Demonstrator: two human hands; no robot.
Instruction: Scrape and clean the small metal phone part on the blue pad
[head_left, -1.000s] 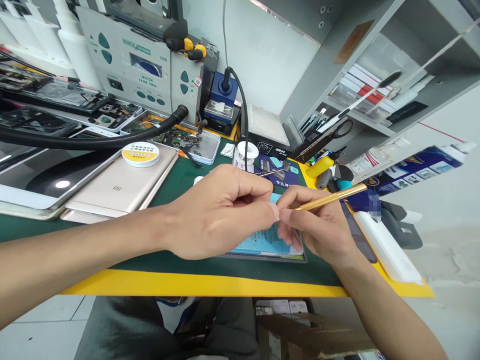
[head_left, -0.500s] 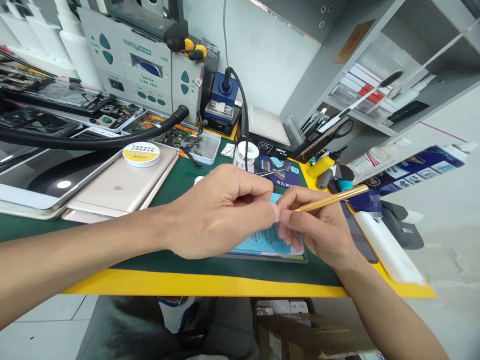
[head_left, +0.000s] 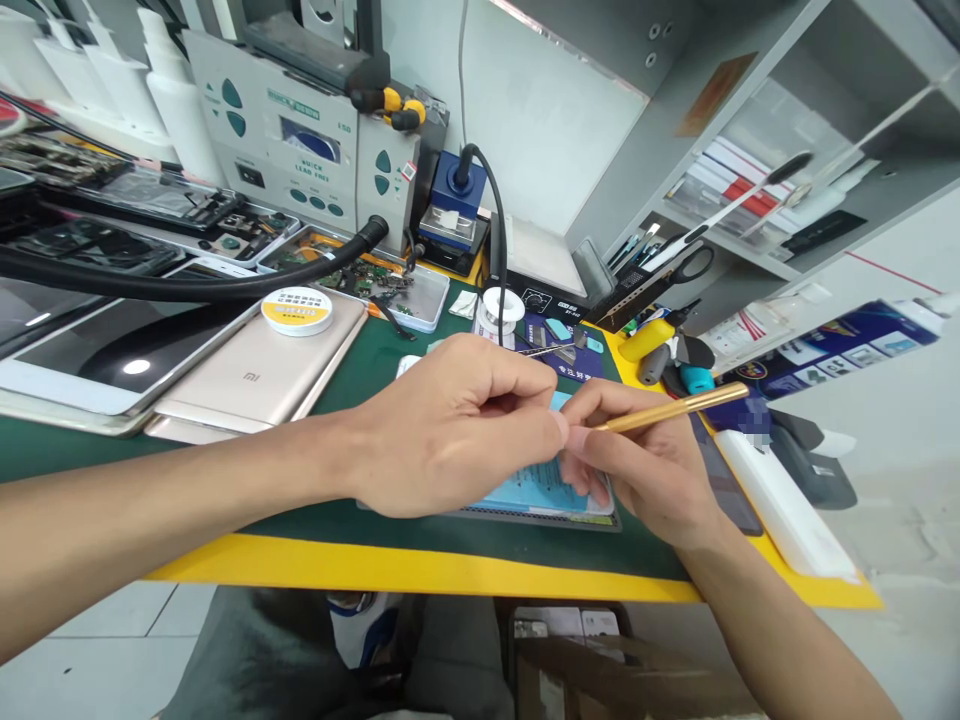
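Note:
My right hand [head_left: 654, 470] is closed round a slim gold pen-shaped tool [head_left: 679, 405], gripped between thumb and fingers. The tool's back end points up and to the right; its front end is hidden by my fingertips. My left hand [head_left: 457, 430] is closed in a pinch, its thumb and finger meeting my right fingertips at the tool's front. What lies in that pinch cannot be made out. Both hands are above a blue printed sheet [head_left: 536, 488] on a grey-edged pad, over the green mat [head_left: 330, 525].
Phones, including a gold one [head_left: 251, 378] under a round tin [head_left: 297, 312], lie to the left. Behind stand a grey hot-air station [head_left: 300, 150] with a black hose [head_left: 300, 278], a solder spool [head_left: 501, 307] and tweezers [head_left: 551, 350]. On the right lies a white box [head_left: 784, 510].
The whole view has shifted slightly, so everything appears a little further right. My hands keep the same grip, fingertips together at the tool's front end.

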